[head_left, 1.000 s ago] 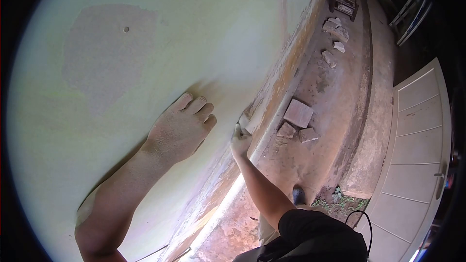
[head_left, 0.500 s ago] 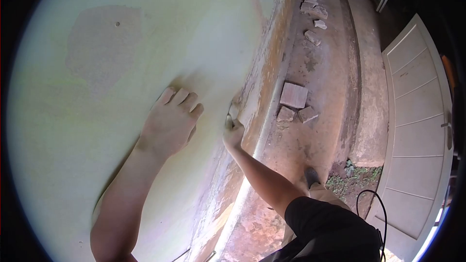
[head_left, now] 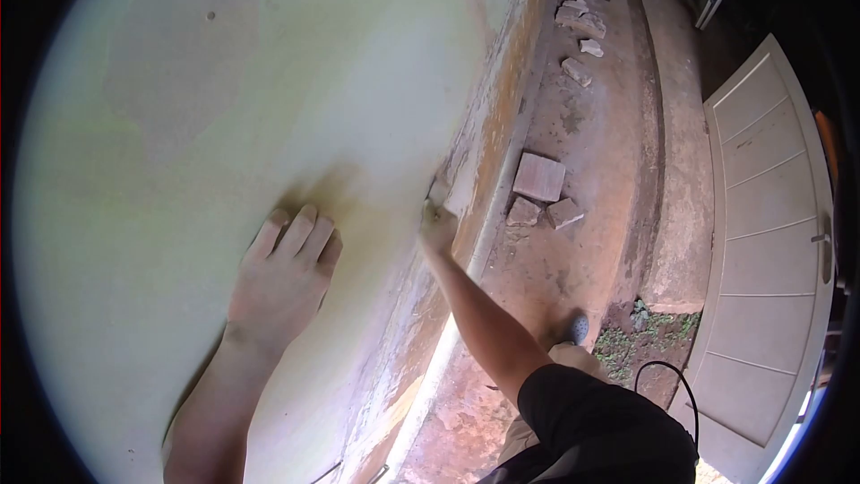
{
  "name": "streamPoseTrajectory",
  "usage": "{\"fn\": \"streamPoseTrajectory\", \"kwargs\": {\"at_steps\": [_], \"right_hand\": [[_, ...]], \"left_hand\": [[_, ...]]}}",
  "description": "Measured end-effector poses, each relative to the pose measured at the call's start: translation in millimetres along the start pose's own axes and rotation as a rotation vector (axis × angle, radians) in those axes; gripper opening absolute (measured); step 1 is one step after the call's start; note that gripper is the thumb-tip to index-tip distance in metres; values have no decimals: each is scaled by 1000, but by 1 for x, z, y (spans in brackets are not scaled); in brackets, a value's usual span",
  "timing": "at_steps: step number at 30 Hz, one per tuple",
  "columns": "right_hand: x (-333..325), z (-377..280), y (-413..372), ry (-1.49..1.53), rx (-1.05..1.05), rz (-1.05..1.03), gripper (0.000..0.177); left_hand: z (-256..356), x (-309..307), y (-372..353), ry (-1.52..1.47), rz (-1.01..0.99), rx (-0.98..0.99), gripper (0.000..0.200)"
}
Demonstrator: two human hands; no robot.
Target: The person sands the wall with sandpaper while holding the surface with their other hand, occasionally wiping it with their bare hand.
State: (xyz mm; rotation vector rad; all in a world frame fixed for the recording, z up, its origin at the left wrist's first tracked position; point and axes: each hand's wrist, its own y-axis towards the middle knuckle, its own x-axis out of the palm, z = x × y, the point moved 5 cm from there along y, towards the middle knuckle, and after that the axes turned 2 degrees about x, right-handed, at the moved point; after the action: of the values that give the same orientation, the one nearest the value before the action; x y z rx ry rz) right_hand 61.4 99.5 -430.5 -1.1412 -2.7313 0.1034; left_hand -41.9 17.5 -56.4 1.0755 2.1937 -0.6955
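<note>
A pale green wall [head_left: 376, 63] fills the left half of the view. My left hand [head_left: 279, 282] rests on it, fingers a little bent and apart, fingertips touching the surface and nothing held. To its right, my right hand [head_left: 438, 229] is closed around what looks like a small scraper [head_left: 439, 191]; the handle is hidden in the fist and only a bit of the blade shows. That blade is against the peeling, flaked strip [head_left: 466, 175] along the wall's lower edge.
Beyond the wall's base runs a worn floor [head_left: 573, 125] with a square tile [head_left: 539, 177], broken stone pieces [head_left: 564, 212] and more rubble [head_left: 582, 20]. A white panelled door [head_left: 770, 242] stands at the right. A black cable [head_left: 685, 376] loops near my sleeve.
My left hand has moved left and down along the wall, its fingers less curled. My right hand has shifted slightly, still at the peeling strip. A foot below has moved a little.
</note>
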Motion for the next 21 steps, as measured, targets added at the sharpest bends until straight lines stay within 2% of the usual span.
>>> {"fn": "streamPoseTrajectory", "kwargs": {"at_steps": [2, 4, 5, 6, 8, 9, 11, 13, 15, 16, 19, 20, 21], "right_hand": [[-4, -8, 5, 22, 60, -40, 43], [-1, -18, -32, -15, -15, -40, 45], [1, -22, -65, -6, -20, -92, 35], [-2, -60, -100, 233, -130, -81, 18], [-5, -66, -132, 166, -250, -129, 12], [-3, -67, -120, 173, -259, -119, 12], [-4, -43, -91, 130, -159, -37, 18], [0, -8, -23, -177, 97, -3, 36], [-6, -6, 16, 49, 298, -82, 50], [-4, -7, 10, 48, 301, -84, 50], [6, -26, -44, 101, 87, -99, 46], [0, -50, -74, -80, -22, -114, 43], [-3, -62, -100, -44, -28, -157, 37]], "left_hand": [[4, 4, 1, 67, 0, 17, 35], [5, 3, -1, 53, 2, 25, 37], [4, 1, 0, 55, 2, 25, 37], [4, 0, 1, 32, -9, 17, 36], [4, 0, 1, 18, -15, 19, 36], [3, 1, 1, 6, 6, 17, 36], [4, 2, 0, -12, 17, 7, 36], [4, 3, 2, -11, 9, 4, 38], [4, 0, 3, -11, 0, 7, 34], [4, -2, 4, -12, 2, 9, 31], [4, -2, 3, -23, -3, 3, 33], [4, -2, 3, -20, 1, 5, 33], [4, -1, 2, -39, -1, -1, 35]]}}
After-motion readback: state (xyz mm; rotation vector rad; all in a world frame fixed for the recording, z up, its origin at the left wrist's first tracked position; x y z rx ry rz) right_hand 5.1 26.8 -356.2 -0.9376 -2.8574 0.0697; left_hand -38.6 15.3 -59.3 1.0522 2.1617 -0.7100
